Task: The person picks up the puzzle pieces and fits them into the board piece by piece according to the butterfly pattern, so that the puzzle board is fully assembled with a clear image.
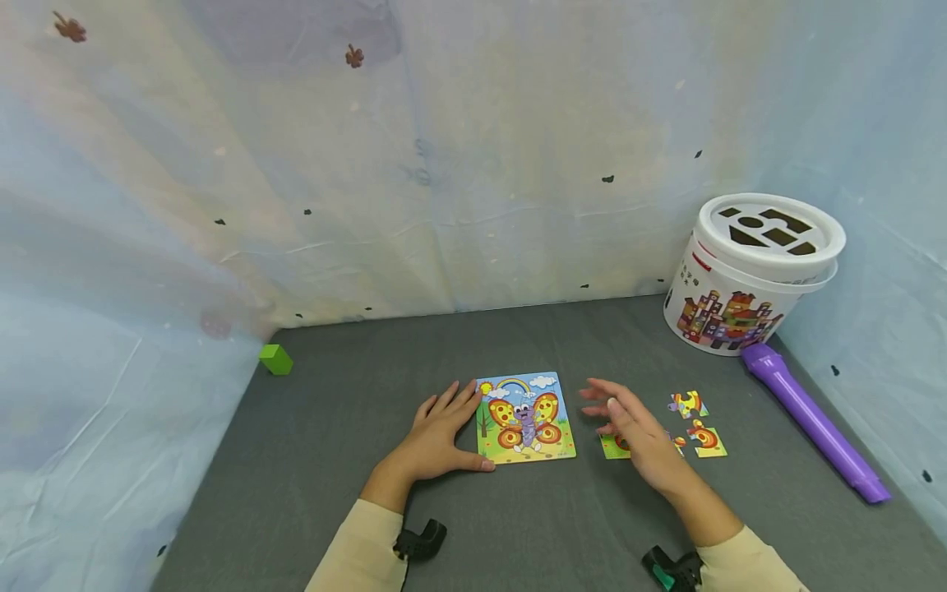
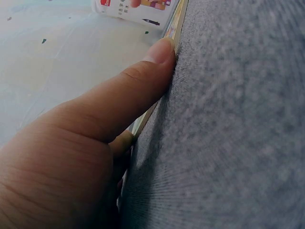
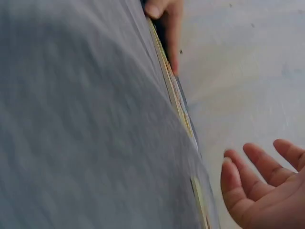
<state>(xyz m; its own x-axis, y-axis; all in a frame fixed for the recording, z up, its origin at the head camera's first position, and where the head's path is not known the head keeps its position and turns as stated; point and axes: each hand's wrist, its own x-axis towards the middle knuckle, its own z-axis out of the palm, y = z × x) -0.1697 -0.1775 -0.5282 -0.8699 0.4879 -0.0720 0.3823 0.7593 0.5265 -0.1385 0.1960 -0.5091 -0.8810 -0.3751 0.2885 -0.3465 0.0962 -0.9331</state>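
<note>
A square butterfly picture board (image 1: pixel 527 421) lies flat on the grey table in the head view. My left hand (image 1: pixel 438 446) rests beside it, fingers straight along its left edge and thumb at its lower left corner. In the left wrist view the thumb (image 2: pixel 138 78) touches the board's edge. To the right of the board my right hand (image 1: pixel 645 444) hovers with fingers extended and holds nothing. Loose jigsaw pieces lie around and beneath it: a yellow one (image 1: pixel 690 404), one with an orange spiral (image 1: pixel 709 440), and a green-edged one (image 1: pixel 612 446) partly hidden by the hand.
A white bucket (image 1: pixel 728 308) with a shape-hole lid stands at the back right. From its base a purple plastic stick (image 1: pixel 814 421) runs toward the front right. At the far left sits a green block (image 1: pixel 276 359). Draped cloth walls (image 1: pixel 473 164) border the table.
</note>
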